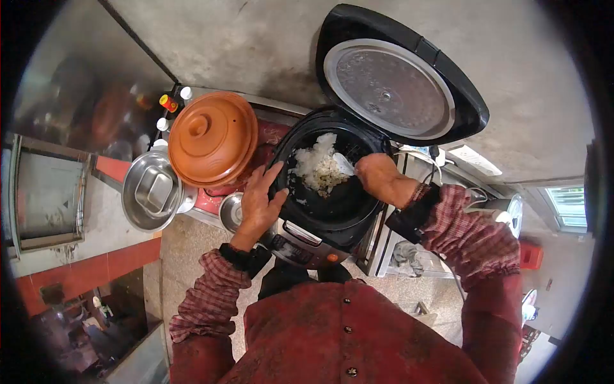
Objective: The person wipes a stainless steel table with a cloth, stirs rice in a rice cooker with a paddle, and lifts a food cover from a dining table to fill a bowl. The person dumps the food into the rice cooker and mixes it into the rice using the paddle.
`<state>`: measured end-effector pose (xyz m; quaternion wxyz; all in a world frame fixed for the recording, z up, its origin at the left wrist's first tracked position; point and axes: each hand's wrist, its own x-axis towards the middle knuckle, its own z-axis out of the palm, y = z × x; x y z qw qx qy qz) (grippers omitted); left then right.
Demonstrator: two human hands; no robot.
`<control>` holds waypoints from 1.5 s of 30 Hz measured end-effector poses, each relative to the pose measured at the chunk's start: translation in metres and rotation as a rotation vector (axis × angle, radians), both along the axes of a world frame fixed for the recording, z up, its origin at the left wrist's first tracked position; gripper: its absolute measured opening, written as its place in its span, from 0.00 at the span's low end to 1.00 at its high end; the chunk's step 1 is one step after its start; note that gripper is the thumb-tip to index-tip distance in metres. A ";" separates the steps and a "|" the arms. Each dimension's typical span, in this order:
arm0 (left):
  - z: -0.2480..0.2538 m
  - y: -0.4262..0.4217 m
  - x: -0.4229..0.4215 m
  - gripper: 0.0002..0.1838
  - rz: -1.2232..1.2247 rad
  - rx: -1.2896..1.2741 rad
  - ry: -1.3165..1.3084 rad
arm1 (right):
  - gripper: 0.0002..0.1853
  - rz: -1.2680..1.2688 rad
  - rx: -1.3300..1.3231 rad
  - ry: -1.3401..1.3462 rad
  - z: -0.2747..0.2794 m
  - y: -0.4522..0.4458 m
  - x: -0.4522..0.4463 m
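Observation:
A black rice cooker (300, 225) stands in front of me with its lid (393, 86) raised and wet drops on the lid's inner plate. Cooked rice (320, 163), partly mixed with greenish-brown bits, lies in a clump inside the dark inner pot (320, 214). My right hand (380, 179) is closed around the handle of a pale rice paddle (343, 164), whose head touches the rice. At the pot's left rim, my left hand (259, 201) rests against the cooker with fingers stretched and apart. The paddle's handle is hidden in my fist.
Left of the cooker sits an orange clay pot with its lid (214, 137). A metal basin (144, 211) is farther left, and a small steel bowl (231, 211) is beside my left wrist. Bottles (169, 103) stand behind; a cable (419, 157) runs at right.

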<state>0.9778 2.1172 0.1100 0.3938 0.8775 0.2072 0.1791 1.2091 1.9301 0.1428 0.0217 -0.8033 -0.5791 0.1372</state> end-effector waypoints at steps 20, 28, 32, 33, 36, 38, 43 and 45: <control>-0.003 -0.001 -0.002 0.31 0.016 0.051 0.024 | 0.11 0.429 0.208 -0.180 0.070 0.017 -0.020; -0.007 -0.001 -0.001 0.31 0.044 0.051 0.004 | 0.04 0.368 -0.032 -0.256 0.029 -0.002 -0.009; -0.002 -0.002 -0.001 0.31 0.033 0.043 0.028 | 0.05 0.310 -0.015 -0.184 0.059 -0.014 -0.029; -0.001 -0.002 -0.001 0.31 0.045 0.056 0.028 | 0.05 0.309 -0.013 -0.184 0.057 -0.016 -0.033; 0.000 -0.003 0.000 0.31 0.044 0.047 0.025 | 0.04 0.340 -0.101 -0.117 0.047 -0.020 -0.040; -0.001 -0.002 0.000 0.31 0.032 0.044 0.012 | 0.05 0.340 -0.093 -0.106 0.043 -0.019 -0.040; -0.001 -0.001 0.001 0.31 0.019 0.046 -0.018 | 0.08 0.239 0.028 -0.135 0.064 -0.022 -0.027; 0.000 -0.002 0.000 0.31 0.025 0.041 -0.015 | 0.09 0.223 0.113 -0.164 0.074 -0.015 -0.017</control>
